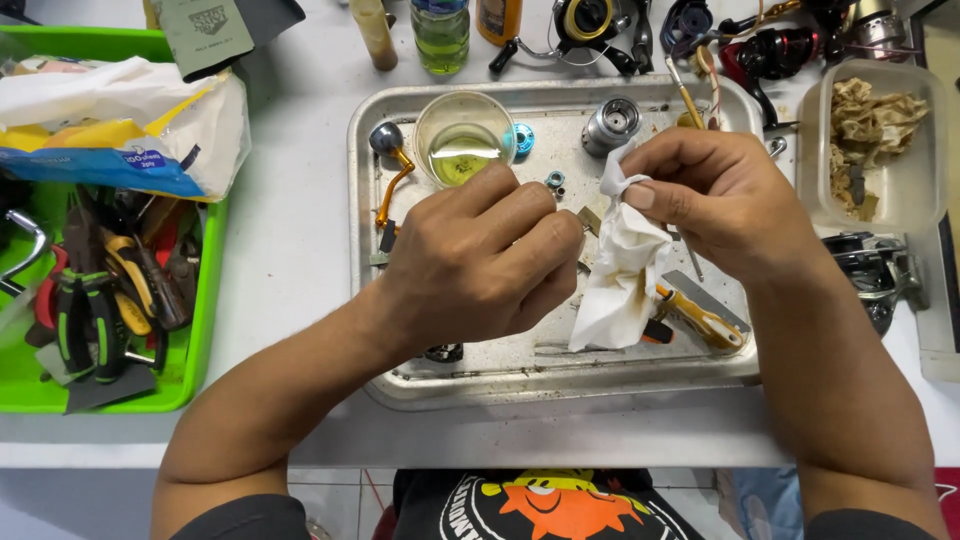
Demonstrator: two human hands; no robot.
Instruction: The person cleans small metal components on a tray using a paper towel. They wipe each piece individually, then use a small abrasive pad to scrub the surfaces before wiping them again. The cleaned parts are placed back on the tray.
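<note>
My right hand (715,200) pinches a crumpled white tissue (620,275) that hangs down over the metal tray (560,385). My left hand (480,265) is curled beside it, fingers closed toward the tissue; whatever small part it grips is hidden by the fingers. Both hands hover above the tray's middle. On the tray lie a clear cup of yellowish liquid (463,140), a reel handle with a gold arm (392,165), a silver spool (611,122), small blue rings (555,181) and a yellow-handled tool (700,320).
A green bin (195,330) of pliers and screwdrivers stands at the left, a plastic bag (120,125) on top. A clear box of stained rags (880,140) and a dark reel body (875,270) sit at the right. Bottles and fishing reels line the back edge.
</note>
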